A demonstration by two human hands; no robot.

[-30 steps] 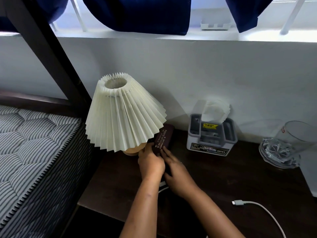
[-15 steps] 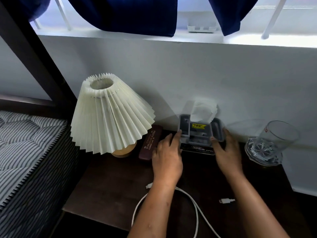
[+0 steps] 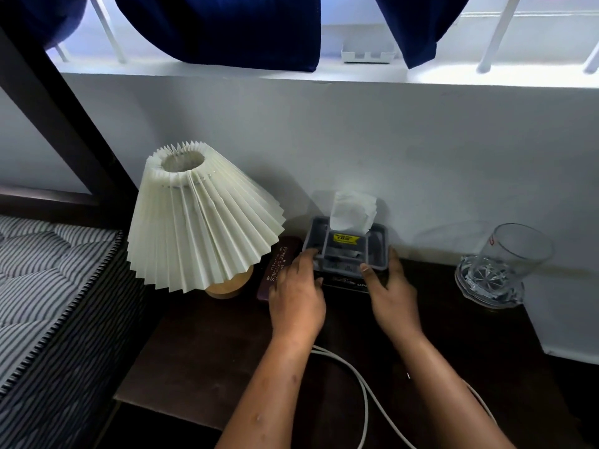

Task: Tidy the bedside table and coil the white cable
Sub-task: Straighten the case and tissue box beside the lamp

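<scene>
A grey tissue box (image 3: 346, 246) with a white tissue sticking up stands at the back of the dark bedside table (image 3: 201, 361), against the wall. My left hand (image 3: 296, 293) grips its left side and my right hand (image 3: 390, 294) grips its right front corner. A maroon glasses case (image 3: 275, 265) lies just left of the box, beside the lamp (image 3: 201, 222). The white cable (image 3: 363, 387) loops loose across the table's front between my forearms; its ends are hidden.
A pleated cream lamp on a wooden base stands at the table's back left. A glass tumbler (image 3: 499, 264) lies tilted at the back right. A striped mattress (image 3: 48, 286) and dark bed frame border the left. The wall and window sill rise behind.
Both hands left the glasses case beside the lamp and moved right onto the tissue box. The box has shifted a little left, toward the case.
</scene>
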